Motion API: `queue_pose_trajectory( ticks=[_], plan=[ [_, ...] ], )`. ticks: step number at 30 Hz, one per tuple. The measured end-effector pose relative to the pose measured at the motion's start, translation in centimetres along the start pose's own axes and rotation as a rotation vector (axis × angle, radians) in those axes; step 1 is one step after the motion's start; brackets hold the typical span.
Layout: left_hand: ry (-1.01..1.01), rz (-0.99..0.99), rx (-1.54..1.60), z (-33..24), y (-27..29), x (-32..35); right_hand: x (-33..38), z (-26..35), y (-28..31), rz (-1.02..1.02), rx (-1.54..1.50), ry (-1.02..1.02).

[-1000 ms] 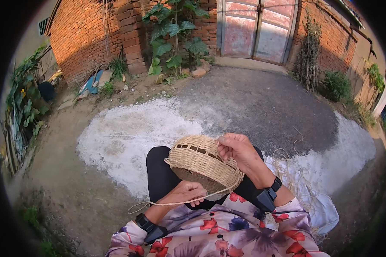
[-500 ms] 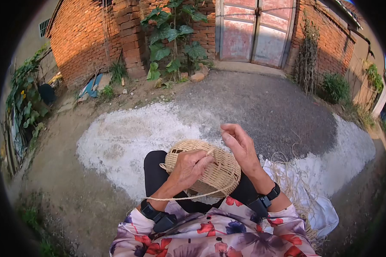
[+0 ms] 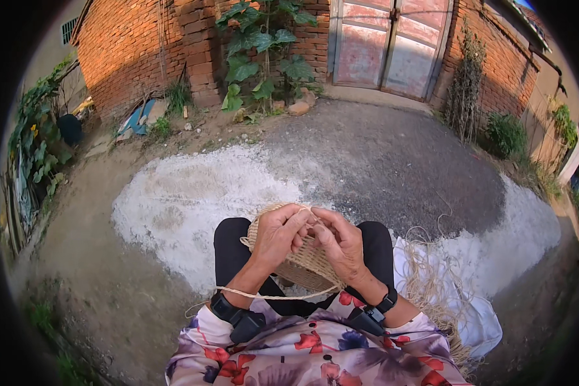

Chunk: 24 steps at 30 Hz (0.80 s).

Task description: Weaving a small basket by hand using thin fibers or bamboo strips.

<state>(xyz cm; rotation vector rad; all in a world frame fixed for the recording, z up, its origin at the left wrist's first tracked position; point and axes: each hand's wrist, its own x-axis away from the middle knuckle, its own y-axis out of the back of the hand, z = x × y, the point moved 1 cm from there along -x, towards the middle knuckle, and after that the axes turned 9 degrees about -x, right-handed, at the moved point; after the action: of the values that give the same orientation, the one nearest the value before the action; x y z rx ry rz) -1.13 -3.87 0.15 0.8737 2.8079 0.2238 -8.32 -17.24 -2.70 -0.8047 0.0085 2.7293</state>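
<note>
A woven straw-coloured basket [image 3: 305, 266] rests on my lap between my knees, partly covered by both hands. My left hand [image 3: 278, 237] is closed at its upper rim, thumb and fingers pinching a strand of the pale cord. Close beside it, fingertips almost meeting, my right hand [image 3: 336, 244] pinches at the same spot; the cord between the fingertips is mostly hidden. A loose twisted cord [image 3: 283, 297] runs from the basket's lower right side across to my left wrist. At the basket's left edge a small loop of cord sticks out.
Right of my knee, a heap of loose straw-coloured strands [image 3: 431, 276] lies on a white sack [image 3: 479, 321]. Ahead are grey ground with white patches [image 3: 180, 193], a brick wall [image 3: 125, 58], a climbing leafy plant [image 3: 264, 58] and a faded red metal door [image 3: 360, 45].
My right hand has come down and left from above the basket to join my left hand at the rim. My left hand stays in nearly the same place.
</note>
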Motion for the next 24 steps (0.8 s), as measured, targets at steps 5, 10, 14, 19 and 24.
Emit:
queue_pose_trajectory(
  ticks=[5, 10, 14, 19, 24],
  plan=[
    [0.103, -0.148, 0.363, 1.9, -1.7, 2.4, 0.3, 0.3, 1.9, 0.054, 0.416, 0.245],
    [0.448, 0.130, 0.351, 8.7, -2.2, 7.7, 0.1, 0.8, 2.7, 0.134, 0.574, 0.248],
    [0.468, 0.106, 0.726, 12.5, -3.2, 5.8, 0.0, 1.2, 1.9, 0.211, 0.741, 0.258],
    [0.328, 0.121, 1.138, 14.9, -5.5, 2.1, -0.2, 1.2, 1.5, 0.268, 0.847, 0.234],
    [0.261, 0.175, 1.207, 16.4, -6.3, 0.9, -0.9, -0.8, 1.1, 0.320, 0.914, 0.137]
  ],
)
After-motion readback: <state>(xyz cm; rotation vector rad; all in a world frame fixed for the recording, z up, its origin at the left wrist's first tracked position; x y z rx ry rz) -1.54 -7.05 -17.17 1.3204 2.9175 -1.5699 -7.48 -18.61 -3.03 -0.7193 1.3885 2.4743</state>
